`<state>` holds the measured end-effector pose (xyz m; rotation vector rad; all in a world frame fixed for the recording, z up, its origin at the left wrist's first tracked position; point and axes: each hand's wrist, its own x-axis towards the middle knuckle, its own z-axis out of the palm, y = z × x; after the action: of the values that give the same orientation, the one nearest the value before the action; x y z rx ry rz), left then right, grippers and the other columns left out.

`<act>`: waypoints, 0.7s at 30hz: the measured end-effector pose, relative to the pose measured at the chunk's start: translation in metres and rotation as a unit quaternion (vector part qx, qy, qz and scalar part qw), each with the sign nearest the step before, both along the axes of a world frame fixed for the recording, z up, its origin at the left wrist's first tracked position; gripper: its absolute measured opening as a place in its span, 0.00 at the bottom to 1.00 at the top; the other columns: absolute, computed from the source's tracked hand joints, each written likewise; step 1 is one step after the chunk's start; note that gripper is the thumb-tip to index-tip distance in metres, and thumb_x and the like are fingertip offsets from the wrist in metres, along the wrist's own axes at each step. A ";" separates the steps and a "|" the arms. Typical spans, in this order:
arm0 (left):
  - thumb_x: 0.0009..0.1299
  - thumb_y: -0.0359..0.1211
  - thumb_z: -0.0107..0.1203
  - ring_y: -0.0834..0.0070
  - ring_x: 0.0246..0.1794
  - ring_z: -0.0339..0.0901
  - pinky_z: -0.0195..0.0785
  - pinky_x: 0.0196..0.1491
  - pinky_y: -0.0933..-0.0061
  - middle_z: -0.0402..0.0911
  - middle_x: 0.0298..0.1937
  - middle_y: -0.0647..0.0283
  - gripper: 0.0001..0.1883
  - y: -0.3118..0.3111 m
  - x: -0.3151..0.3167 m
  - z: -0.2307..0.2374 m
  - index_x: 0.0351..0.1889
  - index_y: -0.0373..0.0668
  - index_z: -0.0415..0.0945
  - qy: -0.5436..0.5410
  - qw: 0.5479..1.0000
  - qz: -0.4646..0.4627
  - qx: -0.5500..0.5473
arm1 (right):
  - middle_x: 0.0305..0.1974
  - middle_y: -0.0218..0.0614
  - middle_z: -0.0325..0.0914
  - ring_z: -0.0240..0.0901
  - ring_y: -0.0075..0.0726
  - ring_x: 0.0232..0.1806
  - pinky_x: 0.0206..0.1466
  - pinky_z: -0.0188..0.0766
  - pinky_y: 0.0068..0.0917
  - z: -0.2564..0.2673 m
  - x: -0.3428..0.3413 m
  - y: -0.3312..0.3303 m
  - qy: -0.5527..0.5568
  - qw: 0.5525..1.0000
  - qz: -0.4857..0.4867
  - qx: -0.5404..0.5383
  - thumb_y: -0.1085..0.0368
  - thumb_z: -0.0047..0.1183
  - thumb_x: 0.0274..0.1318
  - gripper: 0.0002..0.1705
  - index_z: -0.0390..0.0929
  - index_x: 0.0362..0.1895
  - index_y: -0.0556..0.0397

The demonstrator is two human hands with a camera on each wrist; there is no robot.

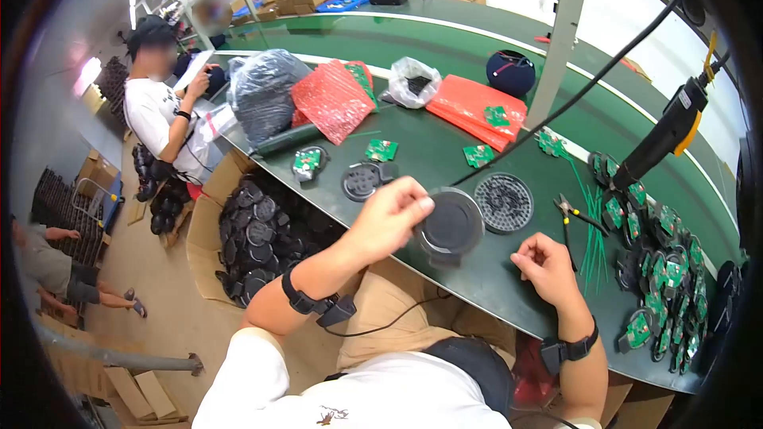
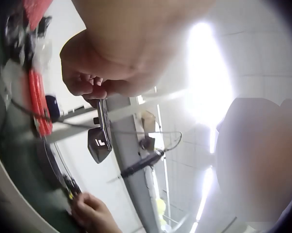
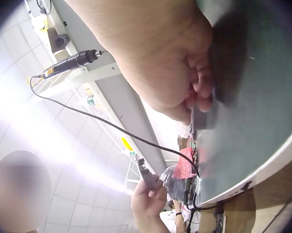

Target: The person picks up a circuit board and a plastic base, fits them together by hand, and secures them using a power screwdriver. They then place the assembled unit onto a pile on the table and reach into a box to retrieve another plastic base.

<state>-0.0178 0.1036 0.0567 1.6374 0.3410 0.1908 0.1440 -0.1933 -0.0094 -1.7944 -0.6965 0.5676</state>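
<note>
In the head view my left hand (image 1: 389, 218) pinches a round black plastic housing (image 1: 451, 226) by its edge, raised over the table's front edge. The left wrist view shows this housing (image 2: 101, 138) edge-on below the fingertips, with a small white mark on its protruding block. My right hand (image 1: 548, 270) is low over the green table, its fingers loosely curled; nothing shows between them. A round dish (image 1: 504, 202) of small dark pieces lies just beyond it. Pliers (image 1: 568, 222) with black-and-yellow handles and green wires (image 1: 594, 242) lie to its right.
Housings with green circuit boards (image 1: 668, 286) are heaped at the right, under a hanging electric screwdriver (image 1: 664, 131). Another black housing (image 1: 366, 180) and loose boards (image 1: 382, 150) lie left. A carton (image 1: 208, 246) of black housings stands below. A person (image 1: 163, 95) works farther left.
</note>
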 end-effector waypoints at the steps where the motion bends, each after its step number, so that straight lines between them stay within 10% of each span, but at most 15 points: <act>1: 0.84 0.37 0.58 0.86 0.19 0.68 0.60 0.22 0.81 0.77 0.30 0.73 0.09 -0.013 0.003 -0.004 0.47 0.43 0.75 0.023 0.999 -0.027 -0.009 | 0.26 0.25 0.79 0.74 0.17 0.24 0.29 0.70 0.21 0.000 0.000 -0.001 0.014 1.000 -0.002 0.013 0.70 0.67 0.66 0.07 0.80 0.39 0.57; 10: 0.75 0.24 0.63 0.74 0.29 0.85 0.78 0.33 0.71 0.84 0.38 0.60 0.07 -0.068 0.020 -0.045 0.46 0.35 0.76 -0.080 0.990 -0.034 0.112 | 0.36 0.31 0.83 0.78 0.21 0.30 0.35 0.77 0.22 0.011 -0.004 -0.002 0.102 0.991 -0.021 0.089 0.72 0.56 0.74 0.06 0.81 0.50 0.58; 12: 0.66 0.21 0.68 0.64 0.38 0.88 0.81 0.40 0.66 0.86 0.45 0.55 0.11 -0.066 0.015 -0.058 0.44 0.36 0.79 -0.295 0.874 -0.043 0.383 | 0.39 0.32 0.84 0.80 0.22 0.33 0.38 0.78 0.22 0.002 0.003 -0.005 0.045 0.994 0.005 0.095 0.77 0.54 0.70 0.07 0.82 0.48 0.58; 21: 0.58 0.29 0.75 0.55 0.64 0.83 0.77 0.62 0.55 0.86 0.58 0.60 0.20 -0.064 -0.001 -0.073 0.48 0.42 0.83 -0.225 0.862 -0.163 0.424 | 0.47 0.34 0.81 0.81 0.26 0.32 0.38 0.77 0.24 0.004 0.001 0.002 -0.134 0.991 -0.011 0.004 0.75 0.63 0.60 0.10 0.84 0.46 0.57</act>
<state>-0.0192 0.0401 -0.0164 2.4073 -0.4594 0.5054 0.1446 -0.1911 -0.0058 -1.8879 -0.8584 0.3101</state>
